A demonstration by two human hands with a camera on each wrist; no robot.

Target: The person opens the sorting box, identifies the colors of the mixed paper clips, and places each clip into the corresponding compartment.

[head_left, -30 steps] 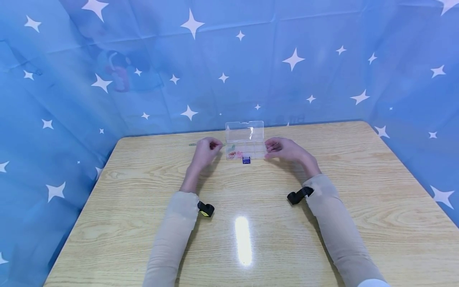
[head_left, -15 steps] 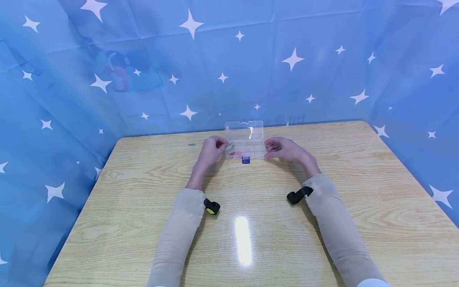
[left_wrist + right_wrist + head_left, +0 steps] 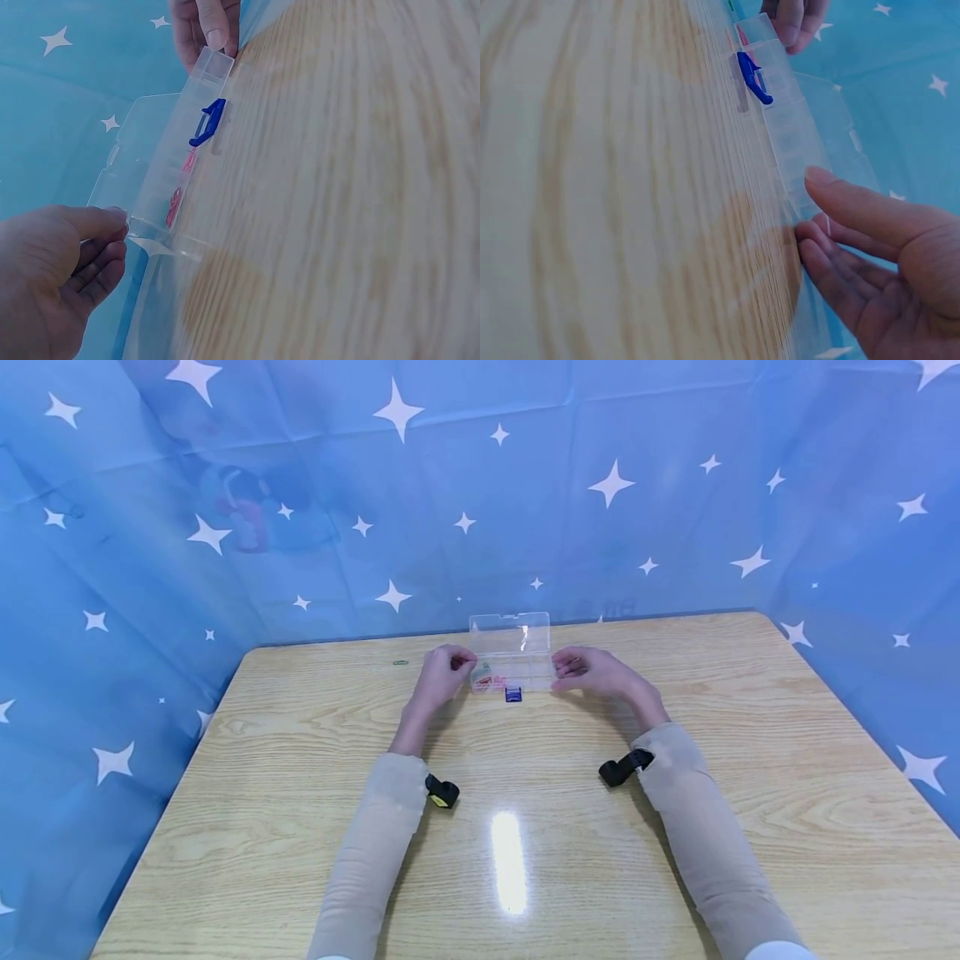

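Note:
A clear plastic compartment box (image 3: 536,672) stands near the table's back edge with its lid (image 3: 498,633) raised. A blue latch (image 3: 513,694) hangs at its front. Red and pink paper clips (image 3: 174,206) lie in the left part of the box, with green ones (image 3: 485,667) behind them. My left hand (image 3: 444,673) is at the box's left end, thumb and index fingertip close together; I cannot tell whether anything is between them. My right hand (image 3: 592,672) grips the right end, thumb (image 3: 821,176) on the front upper edge and fingers around the end.
A single green paper clip (image 3: 401,662) lies on the wooden table (image 3: 300,777), left of the left hand. Behind the table hangs a blue backdrop (image 3: 465,468) with white stars. Black wrist cameras (image 3: 442,792) sit on both sleeves.
My left hand has moved right to the box's left end. The green paper clip seen at its fingertips earlier no longer shows there. My right hand has stayed at the box.

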